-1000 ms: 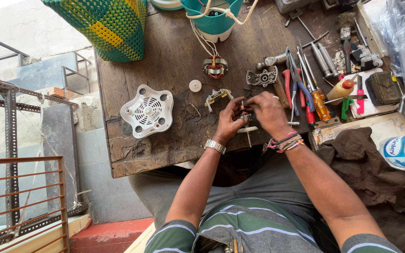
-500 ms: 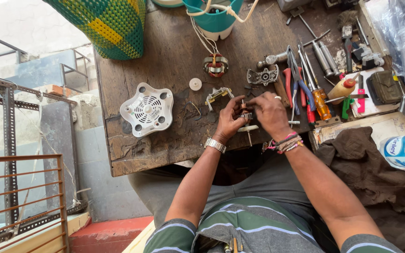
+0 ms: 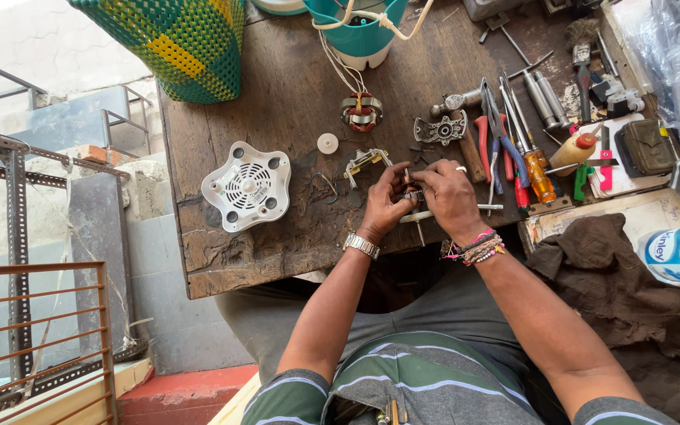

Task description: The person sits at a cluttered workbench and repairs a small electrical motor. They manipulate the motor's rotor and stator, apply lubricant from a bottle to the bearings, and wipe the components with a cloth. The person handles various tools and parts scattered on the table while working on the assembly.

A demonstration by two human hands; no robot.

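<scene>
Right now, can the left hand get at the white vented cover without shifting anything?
Probably yes. The left hand is pinching a small metal part with the right hand, but the wooden table between it and the white vented cover shows only thin wire.

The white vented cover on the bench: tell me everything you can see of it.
The white vented cover looks like moulded plastic, roughly five-lobed, with a round hole near each lobe and a circular grille of slots in the middle. It lies flat on the dark, worn wooden bench, near its left edge, below the green and yellow woven basket. Nothing touches it; the left hand works well to its right.
</scene>
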